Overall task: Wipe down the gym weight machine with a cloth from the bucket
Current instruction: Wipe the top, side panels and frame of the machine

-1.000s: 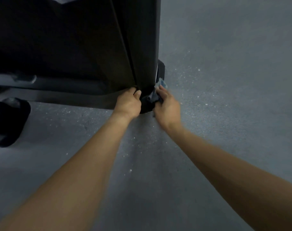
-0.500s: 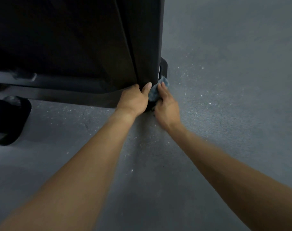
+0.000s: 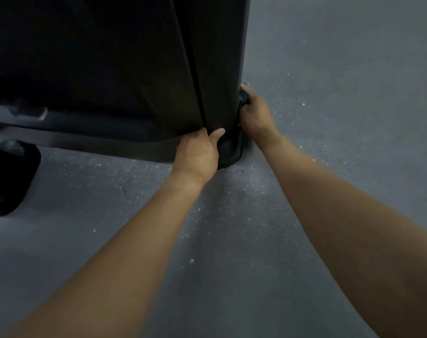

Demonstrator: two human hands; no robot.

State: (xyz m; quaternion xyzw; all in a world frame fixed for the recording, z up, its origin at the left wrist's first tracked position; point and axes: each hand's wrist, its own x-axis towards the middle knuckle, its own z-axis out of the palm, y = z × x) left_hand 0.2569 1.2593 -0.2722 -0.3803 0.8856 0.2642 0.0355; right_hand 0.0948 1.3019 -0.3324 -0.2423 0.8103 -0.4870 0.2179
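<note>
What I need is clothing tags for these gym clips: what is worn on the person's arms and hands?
Nothing shows. The left forearm and right forearm are bare right to the frame's edge, with no sleeve or cuff in view. The left hand and right hand are ungloved, and no watch, wristband or ring is visible. The dim light may hide small details.

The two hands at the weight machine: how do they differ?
The left hand braces the weight machine at its lower front corner; the right hand reaches further, round the side. The left's thumb lies straight; the right's fingers curl, likely over the cloth, hidden here. Both touch the machine near the floor.
</note>
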